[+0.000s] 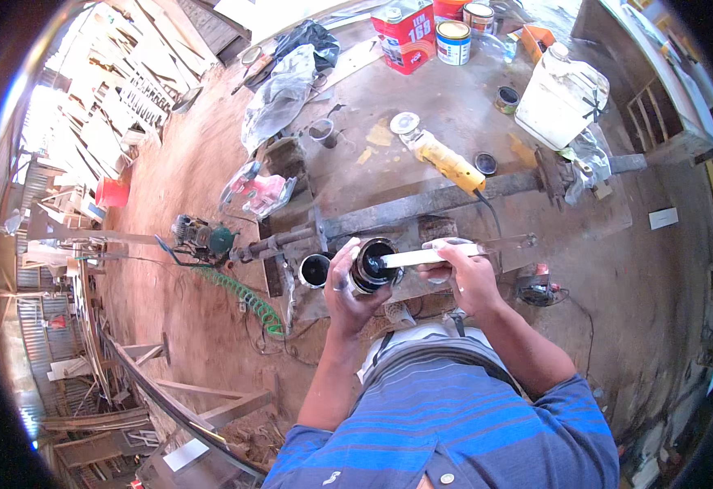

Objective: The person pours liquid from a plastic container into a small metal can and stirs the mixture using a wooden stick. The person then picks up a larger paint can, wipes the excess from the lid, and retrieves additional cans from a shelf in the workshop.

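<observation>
As I look on through the head view, the only one to go by, the person's left hand (348,289) is wrapped around a dark-filled can (373,283), nearer the person than the yellow grinder (446,163) and to its left. I'd judge the can stiff-walled and moderately weighty, with contents that look wet and could slop if it tips. Its smeared rim may well be slippery, so the best hold seems to be around the outer wall, palm spread, clear of the mouth.

The pale flat stick (431,257) lies on the person's side of the grinder, running from the can's mouth rightward. It looks light and fairly rigid, probably wood, and is best taken by its clean length, away from the darkened tip.

As for the fingers, those of the left hand curve about the can's side and press against it, with the mouth facing up between them. The right hand (465,273) has thumb and fingers clamped on the stick near its far end, a bit of which pokes out past them; the working tip sits inside the can, well apart from those fingertips. How tightly either hand squeezes, I can't tell.
</observation>
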Available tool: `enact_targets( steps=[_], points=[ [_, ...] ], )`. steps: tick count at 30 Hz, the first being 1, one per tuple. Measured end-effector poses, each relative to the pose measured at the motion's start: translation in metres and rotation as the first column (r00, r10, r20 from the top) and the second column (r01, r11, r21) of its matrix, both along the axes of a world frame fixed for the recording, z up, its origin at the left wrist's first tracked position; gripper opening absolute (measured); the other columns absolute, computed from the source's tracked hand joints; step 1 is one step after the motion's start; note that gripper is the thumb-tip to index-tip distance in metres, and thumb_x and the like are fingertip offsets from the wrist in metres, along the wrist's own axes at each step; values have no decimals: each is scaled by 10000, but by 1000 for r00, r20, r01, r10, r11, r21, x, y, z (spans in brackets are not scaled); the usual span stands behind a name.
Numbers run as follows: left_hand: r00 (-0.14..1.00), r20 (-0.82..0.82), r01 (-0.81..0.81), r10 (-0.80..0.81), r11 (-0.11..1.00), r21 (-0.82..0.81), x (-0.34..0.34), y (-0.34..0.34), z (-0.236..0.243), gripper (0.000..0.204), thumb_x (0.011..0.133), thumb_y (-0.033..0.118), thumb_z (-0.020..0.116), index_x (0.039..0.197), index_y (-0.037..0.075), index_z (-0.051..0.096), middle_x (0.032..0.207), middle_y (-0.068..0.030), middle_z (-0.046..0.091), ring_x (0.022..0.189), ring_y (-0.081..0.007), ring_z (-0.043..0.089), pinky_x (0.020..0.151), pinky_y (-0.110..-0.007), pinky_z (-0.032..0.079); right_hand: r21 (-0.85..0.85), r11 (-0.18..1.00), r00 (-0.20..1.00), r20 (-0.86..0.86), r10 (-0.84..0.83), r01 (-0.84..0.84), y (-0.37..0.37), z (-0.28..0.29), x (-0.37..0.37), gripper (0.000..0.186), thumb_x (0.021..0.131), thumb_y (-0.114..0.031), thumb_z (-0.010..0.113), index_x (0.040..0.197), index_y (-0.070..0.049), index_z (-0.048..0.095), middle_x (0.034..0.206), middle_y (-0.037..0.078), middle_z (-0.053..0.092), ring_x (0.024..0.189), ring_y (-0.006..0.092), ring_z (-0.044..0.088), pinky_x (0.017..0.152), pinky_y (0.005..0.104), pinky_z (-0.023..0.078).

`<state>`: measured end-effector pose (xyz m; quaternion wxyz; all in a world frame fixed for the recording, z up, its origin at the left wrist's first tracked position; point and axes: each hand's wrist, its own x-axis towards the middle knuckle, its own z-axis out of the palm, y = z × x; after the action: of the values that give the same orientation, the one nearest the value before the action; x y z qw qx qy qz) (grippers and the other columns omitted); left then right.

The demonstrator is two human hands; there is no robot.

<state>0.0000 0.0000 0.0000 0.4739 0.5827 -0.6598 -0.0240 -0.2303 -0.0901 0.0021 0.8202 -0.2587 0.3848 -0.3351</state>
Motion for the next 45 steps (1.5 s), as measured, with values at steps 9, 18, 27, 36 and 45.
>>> enact_targets(
  steps=[9,18,27,36,45],
  points=[
    [999,-1,-41,41,997,67,1,7,9,870,714,201,1019,1416,65,522,1411,-257,677,1288,-418,702,1093,-500,586,-903,3,903,-429,24,-430,-29,93,-6,277,986,-101,752,1253,-33,726,1096,155,757,975,359,763,843,449,615],
    [1000,13,3,-3,1000,-28,6,10,-1,841,711,137,1007,1400,66,530,1380,-247,698,1277,-420,704,1097,-517,578,-789,304,833,-552,33,-534,-25,99,7,139,990,-130,736,1066,-21,777,904,134,764,784,288,760,725,438,609],
    [999,-22,-29,28,999,-42,26,17,2,910,708,145,1005,1463,72,503,1410,-244,676,1296,-428,691,1107,-520,576,-153,983,995,-3,-99,97,19,49,37,187,1084,-101,664,1072,57,765,965,122,798,884,183,781,797,349,680],
    [994,-108,29,-28,1000,5,38,22,-5,861,709,159,1026,1399,28,527,1364,-247,695,1238,-403,715,1070,-491,580,-866,202,879,-474,-43,-457,8,108,41,162,938,-65,769,1094,-42,807,995,171,774,853,356,776,771,417,626],
    [990,-124,66,-62,997,33,58,27,-10,857,716,190,1021,1408,22,544,1391,-258,682,1270,-402,694,1083,-488,562,-832,122,823,-554,-130,-541,4,105,63,98,1002,-106,733,1028,-28,786,866,122,779,791,287,779,713,382,608]
  ],
)
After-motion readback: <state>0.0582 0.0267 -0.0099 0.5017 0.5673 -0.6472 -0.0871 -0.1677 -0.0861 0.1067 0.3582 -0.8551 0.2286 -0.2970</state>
